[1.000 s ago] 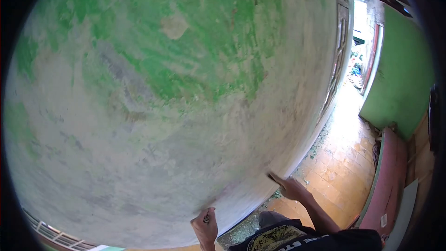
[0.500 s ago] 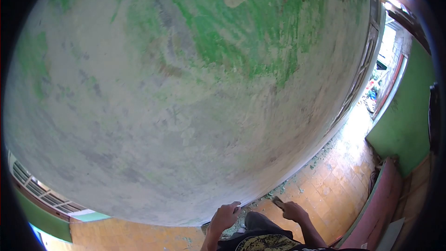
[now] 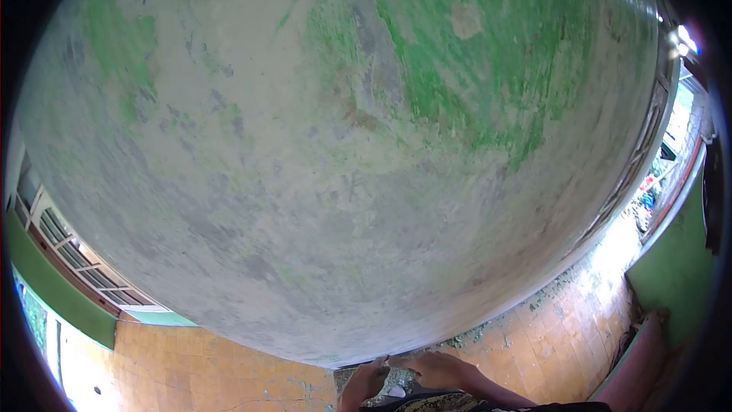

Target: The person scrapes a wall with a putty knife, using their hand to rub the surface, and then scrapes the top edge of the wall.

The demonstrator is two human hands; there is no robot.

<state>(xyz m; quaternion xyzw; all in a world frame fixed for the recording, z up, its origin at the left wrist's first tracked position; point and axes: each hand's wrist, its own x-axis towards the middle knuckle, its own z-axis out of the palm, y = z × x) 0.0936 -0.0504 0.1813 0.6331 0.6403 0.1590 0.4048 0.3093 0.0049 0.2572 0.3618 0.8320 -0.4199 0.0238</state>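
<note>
A big wall with patchy green paint and bare grey plaster fills most of the view. Low at its foot, my left hand has its fingers curled round something too small to make out. My right hand reaches in from the right, its fingertips close to those of my left hand. Its fingers are bent together, and what they hold is hidden. Below and between the hands, a small pale shape shows, too unclear to name.
Orange floor tiles run along the wall, with green paint flakes near its base. Louvred windows are at left. A bright doorway, a green wall and a pinkish panel are at right.
The view has shifted, so the wall appears farther right. My right hand has moved left, next to my left hand. The dark tool it held is no longer visible.
</note>
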